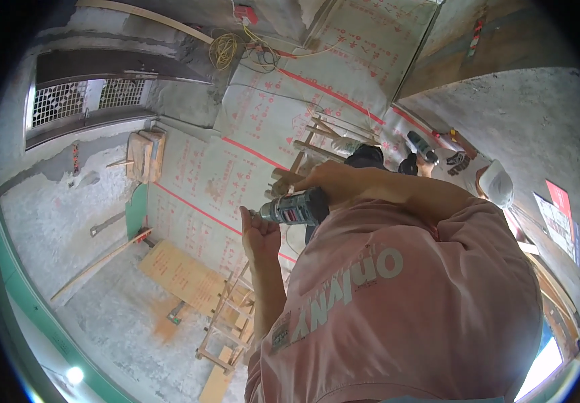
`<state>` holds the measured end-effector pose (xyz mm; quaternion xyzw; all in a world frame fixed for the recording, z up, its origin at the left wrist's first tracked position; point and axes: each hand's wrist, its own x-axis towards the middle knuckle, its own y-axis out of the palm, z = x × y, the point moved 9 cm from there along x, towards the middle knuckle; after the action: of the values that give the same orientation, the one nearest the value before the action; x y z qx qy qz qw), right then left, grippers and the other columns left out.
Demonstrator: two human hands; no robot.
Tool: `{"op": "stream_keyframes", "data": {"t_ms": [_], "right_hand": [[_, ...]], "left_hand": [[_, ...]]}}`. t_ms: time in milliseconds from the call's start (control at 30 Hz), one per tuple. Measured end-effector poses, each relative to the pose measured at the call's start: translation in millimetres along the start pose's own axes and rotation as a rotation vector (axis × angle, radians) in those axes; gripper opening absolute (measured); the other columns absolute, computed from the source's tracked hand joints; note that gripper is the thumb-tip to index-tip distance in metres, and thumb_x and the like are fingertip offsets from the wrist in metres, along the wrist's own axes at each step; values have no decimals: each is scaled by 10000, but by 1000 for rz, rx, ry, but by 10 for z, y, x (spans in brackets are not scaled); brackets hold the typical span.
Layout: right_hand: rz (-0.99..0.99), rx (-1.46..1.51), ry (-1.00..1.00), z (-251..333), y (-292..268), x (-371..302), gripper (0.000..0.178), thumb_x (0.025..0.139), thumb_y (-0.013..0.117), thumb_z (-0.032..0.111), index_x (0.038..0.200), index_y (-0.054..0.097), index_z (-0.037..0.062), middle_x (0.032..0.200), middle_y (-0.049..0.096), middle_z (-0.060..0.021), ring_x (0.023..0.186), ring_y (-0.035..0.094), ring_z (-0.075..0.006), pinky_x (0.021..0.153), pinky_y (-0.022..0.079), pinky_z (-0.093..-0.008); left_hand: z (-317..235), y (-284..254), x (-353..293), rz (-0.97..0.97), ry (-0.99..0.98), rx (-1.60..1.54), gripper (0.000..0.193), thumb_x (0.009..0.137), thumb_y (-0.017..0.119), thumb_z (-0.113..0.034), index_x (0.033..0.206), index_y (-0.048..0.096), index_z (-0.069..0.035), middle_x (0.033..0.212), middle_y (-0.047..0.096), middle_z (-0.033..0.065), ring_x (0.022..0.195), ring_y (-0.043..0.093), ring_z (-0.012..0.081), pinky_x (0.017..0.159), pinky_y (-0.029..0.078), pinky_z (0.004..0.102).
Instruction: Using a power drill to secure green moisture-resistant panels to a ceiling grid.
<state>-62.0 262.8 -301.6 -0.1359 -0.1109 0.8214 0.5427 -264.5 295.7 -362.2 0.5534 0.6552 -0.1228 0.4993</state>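
Note:
A dark cordless drill (295, 208) is held level in front of my chest, its nose toward the left. My right hand (313, 177) is closed on it from the far side; most of its grip is hidden. At the drill's front end, my left hand (258, 232) has its fingertips bent together beside the chuck (264, 213). Anything small between those fingers is too little to make out.
To the right, a co-worker in a white cap (495, 183) has another drill (422, 146) nearby. Wooden ladder-like frames (229, 322) stand below left and beyond my hands. Printed sheeting (202, 181) covers the floor. Yellow cable (224, 52) lies coiled at the far side; wooden boards (186, 279) lie left.

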Motion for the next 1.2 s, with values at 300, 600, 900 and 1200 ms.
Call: {"op": "stream_keyframes", "data": {"t_ms": [300, 600, 900, 1200], "right_hand": [[-55, -16, 42, 64, 482, -81, 353, 674, 698, 198, 1019, 635, 157, 792, 651, -146, 771, 616, -380, 668, 477, -449], [-5, 91, -90, 48, 118, 121, 300, 730, 663, 179, 1025, 634, 130, 847, 652, -161, 804, 621, -371, 687, 484, -434], [-11, 73, -17, -61, -575, 67, 299, 742, 662, 154, 1034, 625, 104, 806, 656, -139, 799, 627, -358, 741, 480, -420], [-146, 183, -53, -203, -213, -237, 457, 750, 705, 134, 1189, 589, 89, 985, 664, -153, 903, 657, -273, 776, 489, -326]], "left_hand": [[46, -281, -88, 173, -88, 9, 287, 983, 480, -312, 753, 453, -143, 537, 284, -77, 467, 234, 67, 512, 282, 224], [-81, 110, -240, -50, 117, -76, 267, 973, 491, -349, 974, 499, -82, 586, 396, -43, 522, 374, 69, 526, 352, 219], [-61, 797, -153, 63, 285, -2, 270, 978, 492, -292, 949, 522, -26, 604, 400, -32, 527, 350, 69, 489, 286, 225], [-80, 747, -290, 154, 296, 210, 248, 983, 488, -248, 949, 520, -4, 596, 382, -32, 527, 302, 58, 473, 260, 227]]}}
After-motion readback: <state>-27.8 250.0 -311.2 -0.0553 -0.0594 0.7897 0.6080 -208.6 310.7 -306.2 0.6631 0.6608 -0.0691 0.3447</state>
